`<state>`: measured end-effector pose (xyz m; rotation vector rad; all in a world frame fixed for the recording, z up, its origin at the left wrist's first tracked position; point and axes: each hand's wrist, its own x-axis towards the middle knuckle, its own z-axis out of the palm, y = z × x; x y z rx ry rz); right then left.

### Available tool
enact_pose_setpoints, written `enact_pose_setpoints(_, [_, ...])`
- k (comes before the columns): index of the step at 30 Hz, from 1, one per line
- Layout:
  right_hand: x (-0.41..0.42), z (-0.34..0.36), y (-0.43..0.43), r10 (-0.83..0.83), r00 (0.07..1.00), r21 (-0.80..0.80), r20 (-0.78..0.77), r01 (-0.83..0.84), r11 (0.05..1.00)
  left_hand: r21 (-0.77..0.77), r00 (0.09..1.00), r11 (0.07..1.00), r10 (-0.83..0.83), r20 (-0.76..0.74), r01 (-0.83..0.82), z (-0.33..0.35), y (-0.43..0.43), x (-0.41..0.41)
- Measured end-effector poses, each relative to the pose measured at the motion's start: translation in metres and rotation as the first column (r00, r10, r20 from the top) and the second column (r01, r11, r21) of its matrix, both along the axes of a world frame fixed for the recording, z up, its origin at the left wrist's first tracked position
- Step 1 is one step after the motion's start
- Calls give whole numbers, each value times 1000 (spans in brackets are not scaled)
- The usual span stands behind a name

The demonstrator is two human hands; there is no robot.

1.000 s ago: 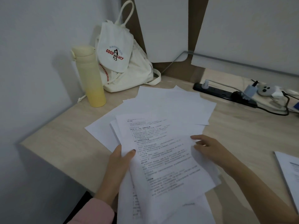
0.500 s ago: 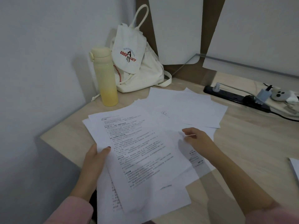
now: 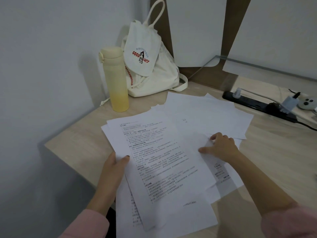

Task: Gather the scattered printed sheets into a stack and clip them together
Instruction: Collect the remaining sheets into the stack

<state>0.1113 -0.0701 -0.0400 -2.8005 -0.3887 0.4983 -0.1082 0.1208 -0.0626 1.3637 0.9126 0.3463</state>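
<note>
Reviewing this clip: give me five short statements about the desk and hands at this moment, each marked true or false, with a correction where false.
1. The left hand grips the left edge of the top printed sheet. True.
2. The sheets are already clipped together. False: they lie fanned and loose, and no clip shows.
3. The yellow bottle stands upright beside the canvas bag. True.
4. The right hand rests on the power strip. False: it rests on the papers.
5. The bottle lies on its side. False: it stands.
</note>
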Motion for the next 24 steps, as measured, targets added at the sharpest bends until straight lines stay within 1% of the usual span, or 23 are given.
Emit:
enact_pose_setpoints(3, [3, -2, -5, -46, 999, -25, -2, 46, 999, -18, 1000, 1000, 2, 6, -2, -2, -2, 2])
enact_pose_setpoints(5, [4, -5, -6, -22, 1000, -22, -7, 21, 1000, -20, 1000, 1000, 7, 9, -7, -2, -3, 4])
enact_pose_setpoints(6, [4, -7, -6, -3, 1000, 12, -3, 3, 1000, -25, 1000, 1000, 7, 10, -6, -2, -4, 4])
enact_pose_setpoints(9, [-1, -8, -13, -29, 999, 175, 43, 21, 984, -49, 1000, 999, -2, 13, 2, -2, -8, 5])
enact_pose_setpoints(11, [-3, -1, -22, -108, 984, 265, 140, 68, 962, -79, 999, 997, -5, 33, 8, -2, -12, 5])
enact_pose_setpoints(13, [-2, 11, -34, -240, 952, 426, 190, 140, 894, -104, 998, 995, -3, 62, 9, -2, -16, 7])
enact_pose_setpoints(15, [-3, 30, -47, -365, 912, 602, 186, 188, 776, -132, 996, 991, -1, 93, 14, 0, -22, 12])
enact_pose_setpoints(16, [-5, 41, -54, -400, 894, 669, 202, 173, 723, -145, 994, 989, -1, 108, 17, 0, -25, 14])
enact_pose_setpoints(18, [-16, 63, -65, -417, 866, 761, 274, 69, 645, -155, 993, 988, -1, 121, 20, -1, -32, 19])
enact_pose_setpoints(20, [-34, 81, -72, -382, 847, 792, 369, -72, 606, -152, 992, 988, -5, 125, 25, -1, -40, 23])
enact_pose_setpoints(22, [-54, 89, -76, -301, 844, 763, 444, -179, 622, -154, 992, 988, -4, 127, 24, -1, -46, 24])
enact_pose_setpoints(24, [-71, 83, -77, -165, 847, 676, 506, -271, 685, -152, 990, 988, -4, 139, 25, 0, -49, 23])
